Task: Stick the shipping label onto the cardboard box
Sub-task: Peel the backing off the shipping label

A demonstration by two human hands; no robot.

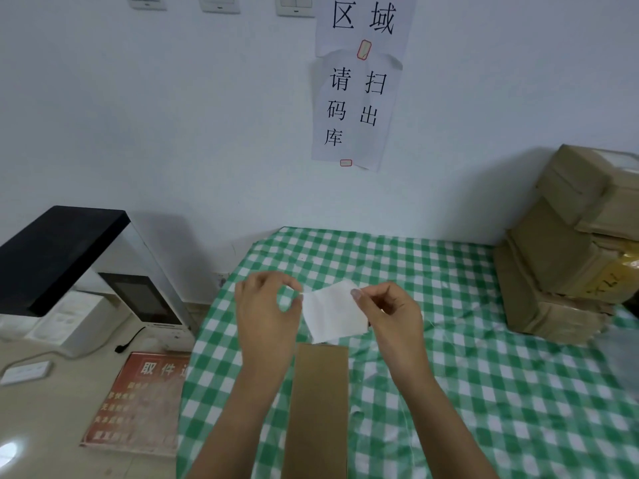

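Both hands are up in front, holding the label [333, 312] stretched between them. Left hand [266, 305] pinches its left edge with thumb and forefinger, other fingers loosely curled. Right hand [390, 312] pinches the upper right corner the same way. So the label hangs a bit tilted, with its bottom corner right over the far edge of the box [318, 409]; can't tell if it's touching.

That box lies flat below and between the wrists, long side running toward me, on a green checked tablecloth [484, 375]. Plenty of bare cloth ahead of the hands and off to the right, until you hit a stack of boxes [570, 254] well right of the right hand. Left of the left hand the cloth's edge drops off, and past it sit a machine [103, 271] and a red sign [138, 399].
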